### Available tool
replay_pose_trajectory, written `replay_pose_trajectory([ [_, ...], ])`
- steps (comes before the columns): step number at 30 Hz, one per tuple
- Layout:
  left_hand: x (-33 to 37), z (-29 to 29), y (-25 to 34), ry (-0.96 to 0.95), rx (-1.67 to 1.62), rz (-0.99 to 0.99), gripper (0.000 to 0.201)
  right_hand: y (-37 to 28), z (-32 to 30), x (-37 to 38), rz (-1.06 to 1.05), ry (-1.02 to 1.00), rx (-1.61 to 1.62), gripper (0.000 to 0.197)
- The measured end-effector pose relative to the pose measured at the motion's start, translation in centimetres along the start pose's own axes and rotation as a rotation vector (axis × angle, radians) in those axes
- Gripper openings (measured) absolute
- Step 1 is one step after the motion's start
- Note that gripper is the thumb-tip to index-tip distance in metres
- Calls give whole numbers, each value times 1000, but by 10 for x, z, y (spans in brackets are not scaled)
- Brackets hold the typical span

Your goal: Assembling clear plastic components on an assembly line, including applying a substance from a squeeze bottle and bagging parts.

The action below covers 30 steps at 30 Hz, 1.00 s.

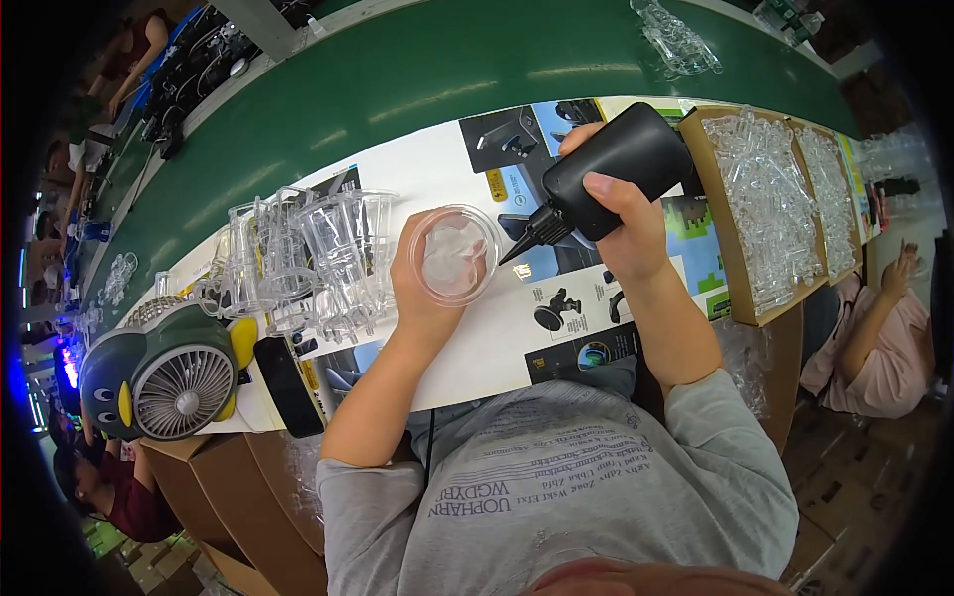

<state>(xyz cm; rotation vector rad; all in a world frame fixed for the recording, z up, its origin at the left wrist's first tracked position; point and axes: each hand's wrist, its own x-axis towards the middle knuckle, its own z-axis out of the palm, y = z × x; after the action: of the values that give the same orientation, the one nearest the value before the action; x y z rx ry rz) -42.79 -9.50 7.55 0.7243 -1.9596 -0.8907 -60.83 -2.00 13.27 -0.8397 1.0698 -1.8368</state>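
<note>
My left hand is closed round a clear plastic cup, its round mouth turned up toward me. Something whitish and translucent shows inside the cup. In my right hand is a black squeeze bottle, tilted so its narrow pointed nozzle comes down to the left. The nozzle's tip is at the cup's right rim; whether they touch I cannot tell. Left of my left hand, several clear plastic cups with handles lie piled together.
Printed cardboard sheets cover the near part of the green table. At right, cardboard trays hold many clear plastic pieces. A penguin-shaped fan and a dark phone sit at left. Clear parts lie far back. Other people work nearby.
</note>
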Motion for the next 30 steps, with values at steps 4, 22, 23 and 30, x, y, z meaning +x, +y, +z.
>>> replay_pose_trajectory([
  [4,0,1,0,2,-10,-2,39,0,-1,0,11,-9,4,38],
  [22,0,1,-2,13,16,48,38,1,-3,2,13,-4,41,37],
  [23,1,0,-1,6,25,46,38,1,-3,2,9,-1,39,37],
  [30,0,-2,-7,-58,1,-14,43,2,-4,3,-67,2,-23,37],
])
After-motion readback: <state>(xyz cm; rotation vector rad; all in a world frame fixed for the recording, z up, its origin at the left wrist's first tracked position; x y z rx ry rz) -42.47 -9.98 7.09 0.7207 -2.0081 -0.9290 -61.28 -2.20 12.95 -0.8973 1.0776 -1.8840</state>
